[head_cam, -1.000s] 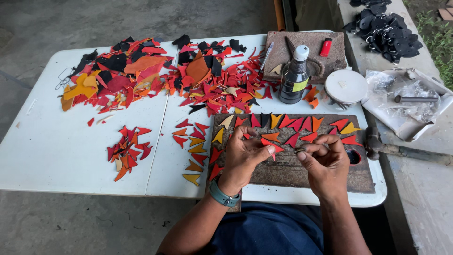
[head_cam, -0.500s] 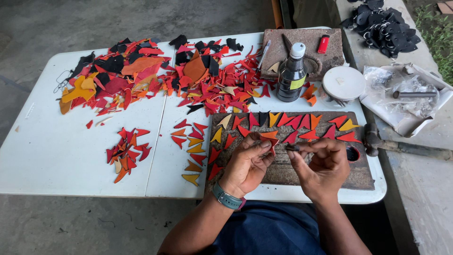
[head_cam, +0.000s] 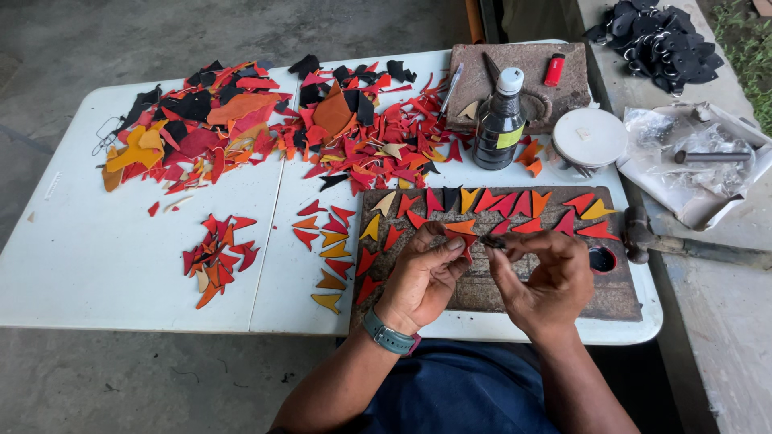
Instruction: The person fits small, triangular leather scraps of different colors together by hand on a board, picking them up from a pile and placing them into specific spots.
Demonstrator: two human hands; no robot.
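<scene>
Left hand (head_cam: 422, 277) pinches a red piece (head_cam: 467, 240) (small, pointed) and right hand (head_cam: 547, 277) pinches a dark bit (head_cam: 492, 241), fingertips meeting over the slab (head_cam: 611, 301). At twelve o'clock beyond stands a bottle (head_cam: 498, 120); scraps (head_cam: 241, 128) heap at ten o'clock.

Both forearms come up from below and angle inward, so the two hands meet close together, fingertips nearly touching. The left hand (head_cam: 422, 277) is curled, palm turned down and inward, with thumb and forefinger pinched together at the tip. A watch band wraps the left wrist (head_cam: 392, 333). The right hand (head_cam: 551, 277) mirrors it, knuckles up, its fingers (head_cam: 515, 241) bent and pinched toward the left fingertips. Both wrists are bare of sleeves.
</scene>
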